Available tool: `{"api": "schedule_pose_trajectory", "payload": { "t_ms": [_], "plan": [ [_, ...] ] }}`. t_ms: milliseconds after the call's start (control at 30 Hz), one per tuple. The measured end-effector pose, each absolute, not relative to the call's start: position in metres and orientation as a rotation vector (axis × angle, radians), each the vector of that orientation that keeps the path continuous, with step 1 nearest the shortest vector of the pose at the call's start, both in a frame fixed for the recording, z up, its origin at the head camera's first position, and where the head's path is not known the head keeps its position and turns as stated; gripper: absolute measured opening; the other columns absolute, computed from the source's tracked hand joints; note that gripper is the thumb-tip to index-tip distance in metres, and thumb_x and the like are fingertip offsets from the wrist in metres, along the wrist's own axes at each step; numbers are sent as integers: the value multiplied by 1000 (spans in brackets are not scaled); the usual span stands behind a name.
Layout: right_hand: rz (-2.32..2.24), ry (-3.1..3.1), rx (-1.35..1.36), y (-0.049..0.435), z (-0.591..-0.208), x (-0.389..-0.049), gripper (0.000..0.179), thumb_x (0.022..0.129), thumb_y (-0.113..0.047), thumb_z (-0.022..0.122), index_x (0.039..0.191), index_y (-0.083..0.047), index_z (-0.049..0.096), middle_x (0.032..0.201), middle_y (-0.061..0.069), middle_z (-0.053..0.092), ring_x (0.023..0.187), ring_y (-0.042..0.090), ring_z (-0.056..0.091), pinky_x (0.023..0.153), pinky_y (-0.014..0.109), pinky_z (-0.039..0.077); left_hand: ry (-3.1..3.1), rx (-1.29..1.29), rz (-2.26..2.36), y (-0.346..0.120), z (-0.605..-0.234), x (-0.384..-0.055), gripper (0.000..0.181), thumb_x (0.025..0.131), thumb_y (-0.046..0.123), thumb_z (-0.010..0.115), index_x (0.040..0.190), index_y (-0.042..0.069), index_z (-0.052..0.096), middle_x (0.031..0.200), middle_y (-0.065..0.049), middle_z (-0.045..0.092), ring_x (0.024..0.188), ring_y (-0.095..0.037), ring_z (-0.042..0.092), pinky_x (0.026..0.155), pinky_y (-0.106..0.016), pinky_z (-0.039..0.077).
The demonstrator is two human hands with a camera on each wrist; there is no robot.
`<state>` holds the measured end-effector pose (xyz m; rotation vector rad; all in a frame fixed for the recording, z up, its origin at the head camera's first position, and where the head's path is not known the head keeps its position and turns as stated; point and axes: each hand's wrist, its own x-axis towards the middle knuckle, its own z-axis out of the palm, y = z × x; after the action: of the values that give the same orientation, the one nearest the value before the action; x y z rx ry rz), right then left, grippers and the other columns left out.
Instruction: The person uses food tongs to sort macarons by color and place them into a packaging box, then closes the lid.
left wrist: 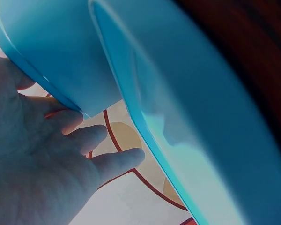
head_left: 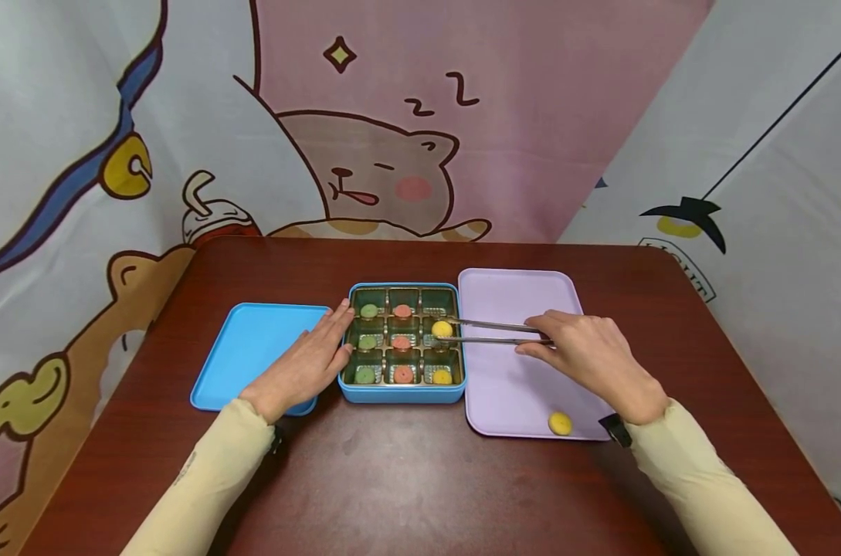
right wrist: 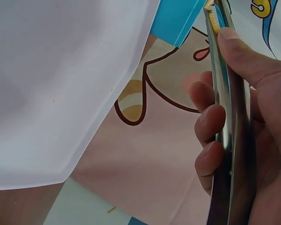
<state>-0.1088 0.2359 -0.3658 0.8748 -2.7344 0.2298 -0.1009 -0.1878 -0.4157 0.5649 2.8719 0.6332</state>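
My right hand (head_left: 587,355) grips metal tongs (head_left: 496,330), thumb on one arm and fingers curled round the other in the right wrist view. The tongs' tips are on either side of a yellow macaron-like round (head_left: 442,330) at the middle compartment of the right column. My left hand (head_left: 305,363) rests with extended fingers against the left side of the blue box (head_left: 402,394). Green rounds (head_left: 365,375) fill the box's left column, pink rounds (head_left: 402,374) the middle one. Another yellow round (head_left: 442,376) lies in the front right compartment; the back right one holds nothing.
A lilac tray (head_left: 510,394) stands right of the box, with one yellow round (head_left: 560,423) near its front edge. Left of the box lies a blue lid (head_left: 246,355), partly under my left forearm. The brown table (head_left: 392,494) meets a printed curtain (head_left: 517,139) behind.
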Motion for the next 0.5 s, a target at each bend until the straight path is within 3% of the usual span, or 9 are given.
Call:
{"api": "schedule_pose_trajectory", "payload": {
  "t_ms": [200,500],
  "plan": [
    [192,-2700,888,232,-366,-112,34,83,-39,88,100,-12,78,71,-9,62,55,6,51,42,26,36,2869,565,632,-187,-415,-101,65,112,35,43,166,7,19,174,-7,8,158,-36,13,117,-70,23],
    [173,-2706,891,227,-364,-113,33,83,-38,88,101,-11,79,75,-5,69,57,10,57,41,27,39,2879,569,626,-187,-415,-101,64,112,34,42,166,7,19,174,-6,7,158,-36,13,117,-69,24]
  ]
}}
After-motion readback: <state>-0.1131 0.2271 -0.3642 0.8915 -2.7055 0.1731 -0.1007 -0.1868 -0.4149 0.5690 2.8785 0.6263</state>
